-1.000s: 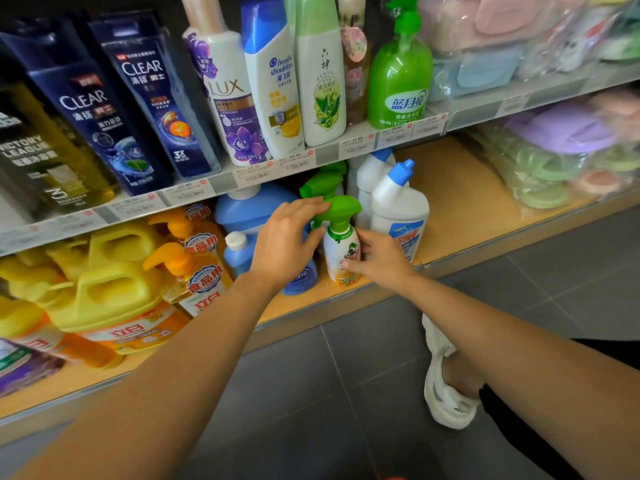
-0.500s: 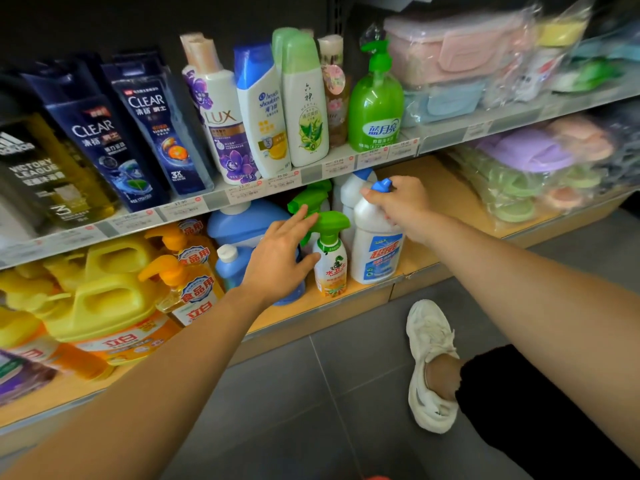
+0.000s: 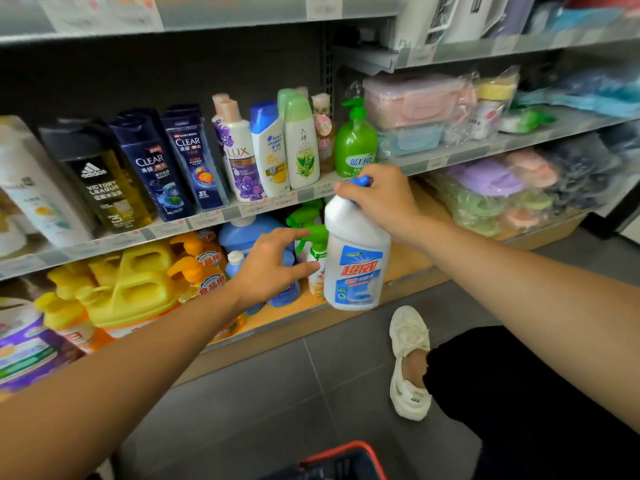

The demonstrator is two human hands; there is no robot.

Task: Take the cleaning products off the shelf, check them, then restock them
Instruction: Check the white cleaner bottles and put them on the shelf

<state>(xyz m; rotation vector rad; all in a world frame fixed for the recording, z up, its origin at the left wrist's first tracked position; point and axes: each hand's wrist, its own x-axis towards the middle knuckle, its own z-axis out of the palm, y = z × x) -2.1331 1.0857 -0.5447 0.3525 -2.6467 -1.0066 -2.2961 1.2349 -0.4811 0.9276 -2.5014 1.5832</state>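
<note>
Bright, even light falls from above, the shelf recess [image 3: 173,74] behind the shampoo bottles [image 3: 194,161] lying in shadow, while wide-angle distortion bows the frame edges and blur softens the wrapped goods [image 3: 519,188] at right

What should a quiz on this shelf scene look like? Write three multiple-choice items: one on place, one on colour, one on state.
1. Where is the white cleaner bottle?
A. lying on the floor
B. lifted in front of the bottom shelf
C. on the top shelf

2. What colour is its cap?
A. blue
B. red
C. yellow

3. What is the left hand doing?
A. gripping a yellow jug
B. resting on the floor
C. open, reaching at the green-trigger spray bottle

Answers: B, the right hand holds it by the neck, off the shelf; A, blue shows between the fingers; C, its fingers are spread at the trigger.
</note>
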